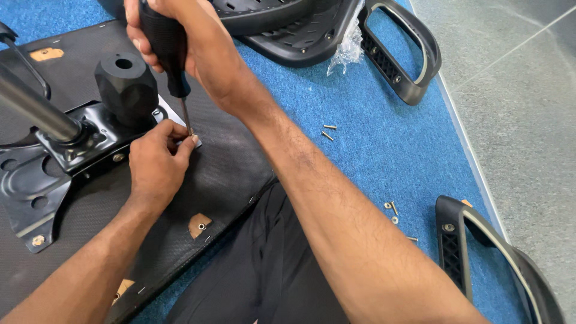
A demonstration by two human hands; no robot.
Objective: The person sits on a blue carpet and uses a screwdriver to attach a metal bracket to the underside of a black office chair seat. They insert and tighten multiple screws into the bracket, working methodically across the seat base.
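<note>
Head view: right hand [180, 45], top centre, gripped a black-handled screwdriver [170, 51] upright, its tip at the metal chair mechanism [66, 159] on the black seat underside [228, 174] at left, while left hand [157, 165] pinched fingers shut around the tip, loose screws [328, 132] on blue mat [384, 144].

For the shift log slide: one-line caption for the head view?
Right hand drives a black-handled screwdriver while left hand steadies its tip at the metal plate on a chair seat underside.
</note>
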